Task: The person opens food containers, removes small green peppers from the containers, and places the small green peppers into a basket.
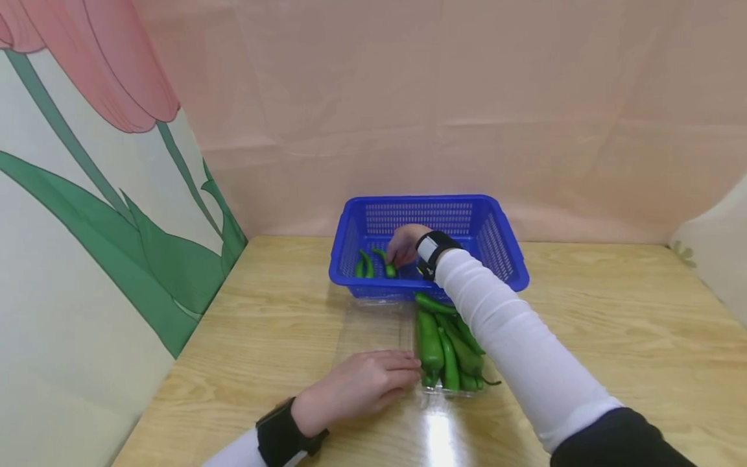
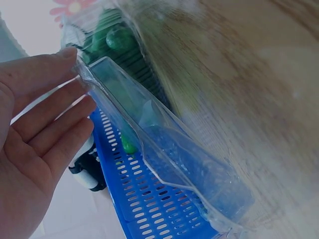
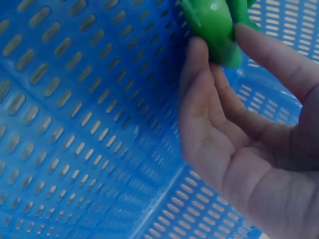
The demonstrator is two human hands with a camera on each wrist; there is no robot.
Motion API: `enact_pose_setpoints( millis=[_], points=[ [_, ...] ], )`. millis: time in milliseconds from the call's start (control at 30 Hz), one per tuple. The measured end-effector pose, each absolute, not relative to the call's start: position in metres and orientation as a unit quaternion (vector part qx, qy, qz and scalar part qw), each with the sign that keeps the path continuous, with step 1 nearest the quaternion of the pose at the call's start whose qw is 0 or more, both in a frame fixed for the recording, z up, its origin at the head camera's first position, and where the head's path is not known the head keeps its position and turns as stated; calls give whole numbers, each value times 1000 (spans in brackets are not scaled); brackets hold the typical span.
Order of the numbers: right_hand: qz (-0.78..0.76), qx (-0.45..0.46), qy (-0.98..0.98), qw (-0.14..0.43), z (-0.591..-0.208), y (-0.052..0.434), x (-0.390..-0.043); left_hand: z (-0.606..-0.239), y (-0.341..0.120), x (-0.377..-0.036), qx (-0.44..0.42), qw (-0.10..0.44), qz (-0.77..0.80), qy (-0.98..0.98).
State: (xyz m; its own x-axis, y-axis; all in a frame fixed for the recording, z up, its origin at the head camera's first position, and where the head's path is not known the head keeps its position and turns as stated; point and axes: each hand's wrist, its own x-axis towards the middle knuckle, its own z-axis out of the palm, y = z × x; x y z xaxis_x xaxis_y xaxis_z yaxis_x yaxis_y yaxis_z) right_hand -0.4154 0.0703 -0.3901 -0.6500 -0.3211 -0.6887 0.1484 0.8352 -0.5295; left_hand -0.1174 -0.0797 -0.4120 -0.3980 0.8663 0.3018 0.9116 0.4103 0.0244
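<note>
My right hand (image 1: 405,245) reaches into the blue plastic basket (image 1: 508,250). Its thumb and fingers pinch the end of a green pepper (image 3: 217,30), low inside the basket. More green peppers (image 1: 366,264) lie to the left of that hand. In front of the basket is an open clear plastic box (image 1: 373,324). Its right half is filled with several green peppers (image 1: 430,344) of different sizes. My left hand (image 1: 362,386) is at the box's near side, its thumb and fingertips holding the clear rim (image 2: 107,94) in the left wrist view.
Everything sits on a light wooden table (image 1: 257,337). A pink-beige cloth backdrop (image 1: 292,117) rises behind the basket. On the left stands a panel with painted tulips (image 1: 117,214). The right forearm (image 1: 519,344) crosses over the box's right side.
</note>
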Motion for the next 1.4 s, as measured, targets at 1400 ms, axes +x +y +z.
enact_pose_setpoints(
  millis=[1400],
  points=[
    [-347,-117,795,484,-388,69,-407,-411,-80,-118,-537,121,-94,-830]
  ],
)
